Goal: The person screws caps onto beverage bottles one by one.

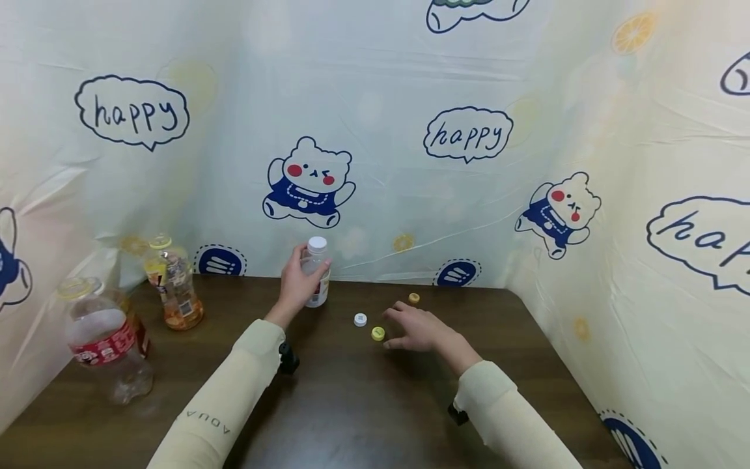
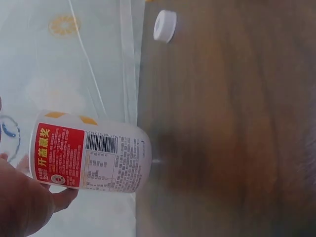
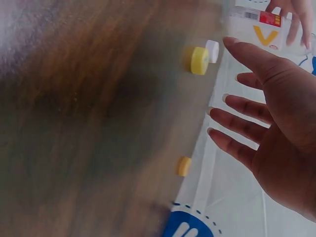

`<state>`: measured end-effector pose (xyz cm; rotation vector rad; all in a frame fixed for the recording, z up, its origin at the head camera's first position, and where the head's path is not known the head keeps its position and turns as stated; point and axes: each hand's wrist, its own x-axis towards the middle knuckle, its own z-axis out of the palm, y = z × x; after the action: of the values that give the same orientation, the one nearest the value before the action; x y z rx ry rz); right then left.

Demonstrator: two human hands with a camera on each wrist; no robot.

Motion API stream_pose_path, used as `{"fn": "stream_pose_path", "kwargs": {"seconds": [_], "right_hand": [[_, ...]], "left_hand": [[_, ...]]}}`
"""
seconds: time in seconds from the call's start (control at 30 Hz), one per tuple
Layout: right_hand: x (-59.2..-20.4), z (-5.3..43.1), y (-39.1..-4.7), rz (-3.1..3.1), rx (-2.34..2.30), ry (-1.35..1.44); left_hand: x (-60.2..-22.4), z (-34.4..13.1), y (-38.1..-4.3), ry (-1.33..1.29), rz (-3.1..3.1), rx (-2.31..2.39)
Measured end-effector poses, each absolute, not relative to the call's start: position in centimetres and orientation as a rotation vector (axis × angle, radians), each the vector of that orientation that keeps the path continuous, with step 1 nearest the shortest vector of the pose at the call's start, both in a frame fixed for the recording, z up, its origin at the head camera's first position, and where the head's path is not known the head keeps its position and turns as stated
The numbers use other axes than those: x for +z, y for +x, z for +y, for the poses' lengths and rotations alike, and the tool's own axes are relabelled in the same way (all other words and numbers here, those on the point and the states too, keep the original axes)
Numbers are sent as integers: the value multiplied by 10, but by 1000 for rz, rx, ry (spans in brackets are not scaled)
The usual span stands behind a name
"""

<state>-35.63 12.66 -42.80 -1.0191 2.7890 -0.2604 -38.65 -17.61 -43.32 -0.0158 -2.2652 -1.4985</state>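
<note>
My left hand (image 1: 300,281) grips a small plastic bottle (image 2: 94,153) with a white cap (image 1: 317,245) on top, upright near the table's back edge. Its label carries a red panel and a barcode. My right hand (image 1: 423,326) hovers with fingers spread and holds nothing. Just left of its fingertips lies a yellow bottle cap (image 1: 377,333), and a loose white bottle cap (image 1: 360,320) is a little farther left. Behind the right hand sits an orange bottle cap (image 1: 414,298), also seen low in the right wrist view.
At the left of the brown table (image 1: 346,404) stand a large clear bottle (image 1: 108,345) with a red label and a smaller bottle (image 1: 176,286) with orange at its base. A printed sheet (image 1: 387,78) hangs behind the table and along its sides.
</note>
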Motion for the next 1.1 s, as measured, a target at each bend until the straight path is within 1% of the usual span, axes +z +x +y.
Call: {"fn": "stream_pose_path", "kwargs": {"seconds": [0.27, 0.53, 0.77, 0.9, 1.1], "right_hand": [[-444, 114, -359, 2765, -330, -968], [-452, 106, -365, 2772, -304, -947], [-452, 102, -370, 2770, -296, -937], [-452, 100, -370, 2757, -316, -960], [-453, 99, -368, 2750, -321, -975]], "left_hand": [[-434, -193, -391, 113, -2240, -1587], [-431, -194, -392, 112, -2283, -1581], [-426, -198, -392, 102, -2323, -1541], [-422, -206, -383, 37, -2327, -1426], [-401, -222, -355, -34, -2211, -1131]]}}
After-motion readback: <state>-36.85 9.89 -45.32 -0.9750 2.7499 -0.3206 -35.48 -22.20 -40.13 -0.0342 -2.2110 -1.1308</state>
